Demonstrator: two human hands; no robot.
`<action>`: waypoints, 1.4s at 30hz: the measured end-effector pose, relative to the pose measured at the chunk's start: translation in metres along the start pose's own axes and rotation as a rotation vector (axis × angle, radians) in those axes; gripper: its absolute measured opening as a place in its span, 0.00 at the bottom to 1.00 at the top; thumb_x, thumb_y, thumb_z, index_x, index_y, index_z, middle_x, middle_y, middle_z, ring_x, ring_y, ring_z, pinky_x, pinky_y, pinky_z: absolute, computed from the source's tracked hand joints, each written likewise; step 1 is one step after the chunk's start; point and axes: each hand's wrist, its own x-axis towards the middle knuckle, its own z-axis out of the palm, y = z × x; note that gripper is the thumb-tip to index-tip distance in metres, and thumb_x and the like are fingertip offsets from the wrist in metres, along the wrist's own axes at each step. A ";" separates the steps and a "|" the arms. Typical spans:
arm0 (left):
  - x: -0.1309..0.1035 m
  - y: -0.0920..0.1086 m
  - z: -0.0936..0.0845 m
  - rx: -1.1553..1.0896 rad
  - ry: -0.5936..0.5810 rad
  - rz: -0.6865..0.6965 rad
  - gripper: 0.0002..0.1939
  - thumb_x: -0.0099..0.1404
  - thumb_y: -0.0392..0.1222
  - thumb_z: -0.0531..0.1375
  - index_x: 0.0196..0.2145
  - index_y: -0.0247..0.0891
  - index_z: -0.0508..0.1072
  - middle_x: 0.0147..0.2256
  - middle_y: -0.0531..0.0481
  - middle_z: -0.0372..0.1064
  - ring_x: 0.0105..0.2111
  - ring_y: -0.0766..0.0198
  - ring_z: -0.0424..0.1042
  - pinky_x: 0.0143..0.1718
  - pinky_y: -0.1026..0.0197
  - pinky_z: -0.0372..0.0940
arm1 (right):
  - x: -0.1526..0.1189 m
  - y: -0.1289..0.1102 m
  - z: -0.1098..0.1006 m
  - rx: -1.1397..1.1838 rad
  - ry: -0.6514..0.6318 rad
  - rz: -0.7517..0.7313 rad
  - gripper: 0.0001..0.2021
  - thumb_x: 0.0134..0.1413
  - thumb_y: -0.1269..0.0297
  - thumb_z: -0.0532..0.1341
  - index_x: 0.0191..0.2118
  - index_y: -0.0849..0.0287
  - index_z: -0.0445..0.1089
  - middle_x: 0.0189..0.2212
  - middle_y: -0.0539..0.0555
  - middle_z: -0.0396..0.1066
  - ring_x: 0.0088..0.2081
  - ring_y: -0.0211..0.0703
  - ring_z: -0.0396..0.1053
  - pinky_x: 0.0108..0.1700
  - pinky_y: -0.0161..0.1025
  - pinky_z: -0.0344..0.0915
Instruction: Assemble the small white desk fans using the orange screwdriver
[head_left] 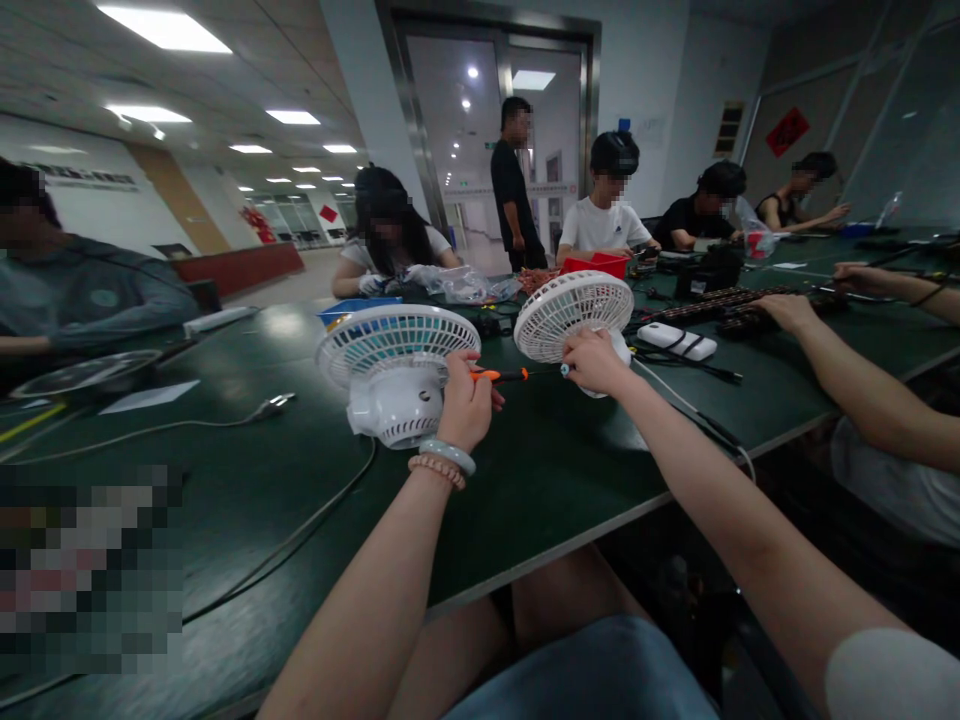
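My left hand (469,400) is closed round an orange and black screwdriver (504,376), whose shaft points right. Just beyond that hand, a white fan (397,390) lies on the green table with its round grille tilted up and its motor housing toward me. My right hand (594,362) pinches a small light-blue piece (565,370), close to the end of the screwdriver shaft. Behind my right hand is a second white fan (574,310), its grille leaning back; the hand hides part of its base.
A blue tray (352,308) and a red bin (600,264) stand behind the fans. A white power strip (677,341) and cables lie to the right. Another person's hands (787,308) reach in at right. Several people sit around the green table (262,480); one person stands behind.
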 end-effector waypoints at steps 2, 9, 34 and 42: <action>0.000 0.000 -0.001 0.013 -0.003 -0.013 0.15 0.59 0.37 0.47 0.45 0.38 0.52 0.32 0.50 0.62 0.18 0.71 0.65 0.18 0.64 0.63 | 0.000 0.000 0.000 0.004 0.008 -0.005 0.10 0.50 0.64 0.56 0.34 0.58 0.74 0.43 0.56 0.69 0.46 0.52 0.56 0.43 0.47 0.48; -0.001 -0.001 -0.004 0.143 -0.041 0.008 0.15 0.61 0.40 0.46 0.47 0.37 0.53 0.20 0.57 0.59 0.18 0.67 0.64 0.21 0.63 0.61 | 0.000 0.002 0.003 -0.004 0.000 0.002 0.10 0.50 0.64 0.55 0.34 0.58 0.74 0.44 0.56 0.69 0.47 0.52 0.56 0.43 0.47 0.48; -0.006 0.011 -0.011 0.513 -0.091 0.105 0.14 0.65 0.47 0.44 0.41 0.38 0.61 0.31 0.48 0.66 0.29 0.60 0.66 0.31 0.59 0.58 | -0.001 0.001 0.008 -0.013 0.040 0.000 0.10 0.49 0.64 0.55 0.33 0.58 0.74 0.44 0.55 0.69 0.47 0.52 0.56 0.43 0.47 0.48; -0.007 0.010 -0.011 0.505 -0.089 0.098 0.14 0.65 0.48 0.43 0.41 0.39 0.61 0.31 0.48 0.66 0.30 0.59 0.67 0.33 0.58 0.59 | -0.001 0.002 0.008 -0.020 0.014 -0.001 0.11 0.50 0.62 0.56 0.35 0.57 0.74 0.45 0.56 0.68 0.48 0.52 0.55 0.44 0.47 0.48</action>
